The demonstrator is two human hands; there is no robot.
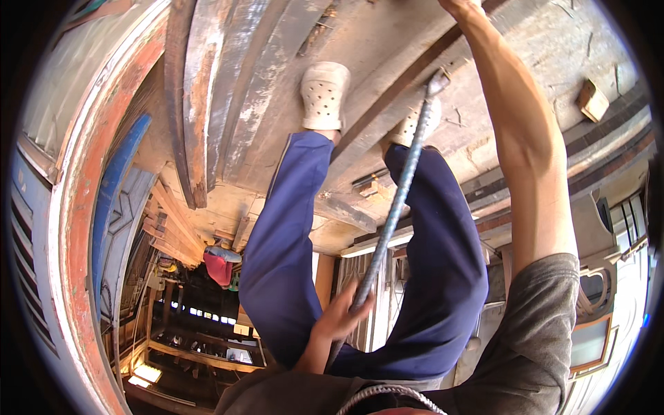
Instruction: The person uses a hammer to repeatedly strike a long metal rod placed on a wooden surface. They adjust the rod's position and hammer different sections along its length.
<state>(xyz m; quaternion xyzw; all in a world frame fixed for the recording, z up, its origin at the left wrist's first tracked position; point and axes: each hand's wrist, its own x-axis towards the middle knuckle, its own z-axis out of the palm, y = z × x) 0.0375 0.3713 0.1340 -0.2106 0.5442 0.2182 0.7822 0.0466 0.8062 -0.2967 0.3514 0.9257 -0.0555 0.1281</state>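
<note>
The bar is long, slim and ribbed, blue-grey, with a paler, flattened far end. Gripped towards its near end, it slants up to the far right, its tip just beside the beam. That is narrow, brown and wooden, lying diagonally from near left to far right.

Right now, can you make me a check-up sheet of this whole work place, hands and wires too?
Surface: pale, dirty-looking floor.
Job's things: ribbed metal bar, slanting; long wooden beam between the two pale clogs.
Clutter: loose wood block at right; thin scraps near the bar's upper end.
Hands: left hand closed around the bar; right hand cut off by the top edge, grip unclear.
Cables: nothing seen.
Surroundings: weathered planks at left; red item farther back.
</note>
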